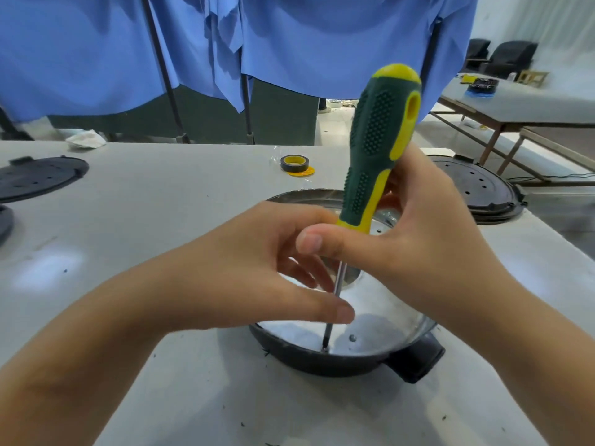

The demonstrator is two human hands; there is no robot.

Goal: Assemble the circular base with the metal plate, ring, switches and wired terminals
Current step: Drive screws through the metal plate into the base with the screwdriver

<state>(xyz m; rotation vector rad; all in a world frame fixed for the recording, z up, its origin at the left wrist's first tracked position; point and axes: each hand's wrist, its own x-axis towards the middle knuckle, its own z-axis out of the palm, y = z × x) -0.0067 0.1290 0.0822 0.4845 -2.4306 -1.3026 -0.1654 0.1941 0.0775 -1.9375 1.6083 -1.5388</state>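
Fastening step in hand: right hand (428, 239) fingers grip screwdriver (376, 149); left hand (257, 268) fingers pinch its shaft over metal plate (380, 313) in circular base (309, 355), near bench's front edge. Next: steady downward turning.

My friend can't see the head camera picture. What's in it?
Two hands work a green-and-yellow screwdriver, tip on a screw in the metal plate inside a black circular base. A tape roll sits behind.
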